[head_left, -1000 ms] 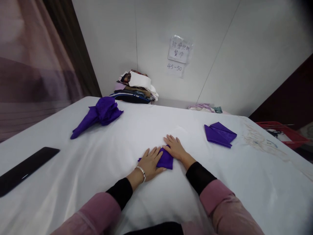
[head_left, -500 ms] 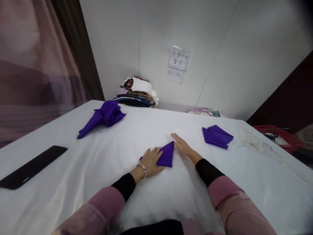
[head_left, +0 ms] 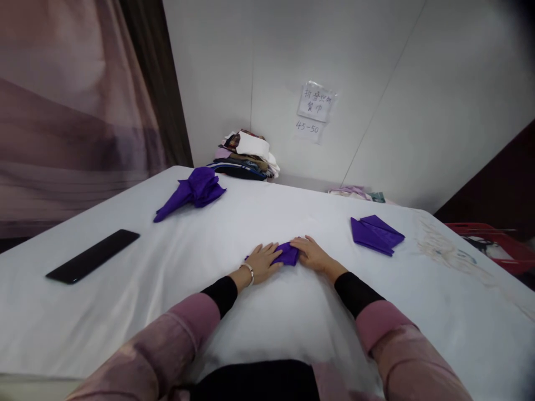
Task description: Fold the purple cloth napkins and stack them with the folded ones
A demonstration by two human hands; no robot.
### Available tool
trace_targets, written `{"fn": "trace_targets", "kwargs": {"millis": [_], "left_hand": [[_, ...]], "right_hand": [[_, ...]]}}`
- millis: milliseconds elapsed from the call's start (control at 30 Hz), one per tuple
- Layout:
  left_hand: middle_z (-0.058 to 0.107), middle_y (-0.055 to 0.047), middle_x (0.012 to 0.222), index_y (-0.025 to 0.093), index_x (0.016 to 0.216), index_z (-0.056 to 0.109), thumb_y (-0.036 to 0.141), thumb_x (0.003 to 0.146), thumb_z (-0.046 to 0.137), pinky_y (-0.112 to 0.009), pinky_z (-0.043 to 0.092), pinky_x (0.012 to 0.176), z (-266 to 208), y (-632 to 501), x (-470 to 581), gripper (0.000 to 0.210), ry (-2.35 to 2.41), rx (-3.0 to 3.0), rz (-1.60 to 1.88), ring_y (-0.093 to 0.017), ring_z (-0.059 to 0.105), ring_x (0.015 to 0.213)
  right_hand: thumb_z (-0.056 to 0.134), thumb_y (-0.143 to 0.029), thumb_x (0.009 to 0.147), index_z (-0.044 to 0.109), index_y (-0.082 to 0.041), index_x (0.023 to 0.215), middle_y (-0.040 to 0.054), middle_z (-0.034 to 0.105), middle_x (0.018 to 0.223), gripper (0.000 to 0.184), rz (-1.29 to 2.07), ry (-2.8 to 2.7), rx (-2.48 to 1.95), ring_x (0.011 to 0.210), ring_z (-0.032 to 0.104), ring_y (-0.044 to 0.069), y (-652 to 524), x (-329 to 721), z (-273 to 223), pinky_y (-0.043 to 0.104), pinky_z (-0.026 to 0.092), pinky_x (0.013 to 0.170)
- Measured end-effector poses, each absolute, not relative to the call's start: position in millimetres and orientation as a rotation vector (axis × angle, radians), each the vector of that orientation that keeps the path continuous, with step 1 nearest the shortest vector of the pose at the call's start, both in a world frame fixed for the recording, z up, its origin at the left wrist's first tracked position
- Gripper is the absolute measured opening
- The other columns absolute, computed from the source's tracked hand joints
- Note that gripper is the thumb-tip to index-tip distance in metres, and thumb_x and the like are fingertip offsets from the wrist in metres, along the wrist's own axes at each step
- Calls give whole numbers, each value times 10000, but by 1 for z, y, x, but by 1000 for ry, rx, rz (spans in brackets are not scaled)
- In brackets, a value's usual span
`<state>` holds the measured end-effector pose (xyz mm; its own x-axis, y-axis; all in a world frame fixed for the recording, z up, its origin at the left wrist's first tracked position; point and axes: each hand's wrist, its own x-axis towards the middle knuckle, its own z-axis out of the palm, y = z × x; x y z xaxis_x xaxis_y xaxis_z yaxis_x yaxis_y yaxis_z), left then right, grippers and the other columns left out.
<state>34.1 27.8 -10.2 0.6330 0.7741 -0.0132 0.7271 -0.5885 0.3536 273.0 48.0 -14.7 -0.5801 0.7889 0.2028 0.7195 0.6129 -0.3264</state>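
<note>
The head view has the left hand (head_left: 262, 264) laid palm-down near the middle of the frame, its fingers slightly spread on a small purple cloth (head_left: 286, 255). The right hand (head_left: 314, 257) bends over that cloth's right end, fingers close together; whether they pinch the edge or only press on it, I cannot tell. The cloth lies on a white table cover (head_left: 292, 317), folded into a compact piece, its visible part slightly rumpled between the hands.

This piece seems partway through: it is already folded small, but its last shape is not settled, and the work of creasing or turning its right end looks unfinished. At centre right, a flat purple cloth (head_left: 376, 234) with crisp, pointed layers lies apart, apparently formed. At upper left, a bunched purple cloth (head_left: 198, 188) has a tapering tail and a full, ruffled head; it too looks shaped.

Farther out, a glossy black slab (head_left: 95, 256), long and thin, lies at left. The cover is smooth and faintly sheened, with soft wrinkles towards the lower left. Beyond its far edge, a soft stack of folded clothes (head_left: 246, 156) sits above the frame's centre, and a red plastic basket (head_left: 520, 255) stands at far right.
</note>
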Motion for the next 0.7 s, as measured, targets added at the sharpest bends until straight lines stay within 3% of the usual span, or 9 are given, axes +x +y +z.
{"fn": "trace_targets", "kwargs": {"millis": [200,300,400,467,600,700], "left_hand": [[291,-66,1473,200,1309,454,457,880,361,-394,49,1121,2,32,32,509,1173,2065,416,-189,226,1364],[416,-59,1408,183,1302,471,552,876,282,-324,231,1084,14,39,25,595,1202,1933,447,-201,380,1289],[673,-65,1107,171,1086,651,693,825,182,-296,459,884,26,49,16,749,1231,1784,430,-230,629,996],[720,-80,955,155,979,693,755,780,184,-301,511,766,32,56,10,812,1280,1687,427,-237,677,838],[711,-74,997,173,1051,662,704,765,388,-276,518,736,29,63,2,662,1377,1670,438,-221,674,851],[668,-82,1108,179,1171,585,479,711,637,-263,495,805,17,62,2,551,1481,1741,435,-217,644,949]], "right_hand": [[505,-226,755,620,-212,1036,78,619,1139,304,445,-2312,-1218,1160,484,238,47,264,-9,503,174,1047],[505,-226,740,631,-199,897,59,648,989,203,615,-2205,-1254,1069,526,244,45,258,4,460,285,992],[457,-285,799,598,-189,837,26,634,799,175,852,-2061,-1298,781,591,187,41,251,16,345,455,748],[458,-307,811,574,-188,839,-7,600,693,169,1107,-1873,-1332,623,565,143,38,245,18,274,456,599],[501,-281,794,560,-182,822,-27,564,594,119,1356,-1662,-1480,513,531,113,35,232,11,228,435,493],[481,-263,816,571,-181,888,-8,603,623,141,1290,-1715,-1620,503,550,120,35,227,3,240,446,486]]}}
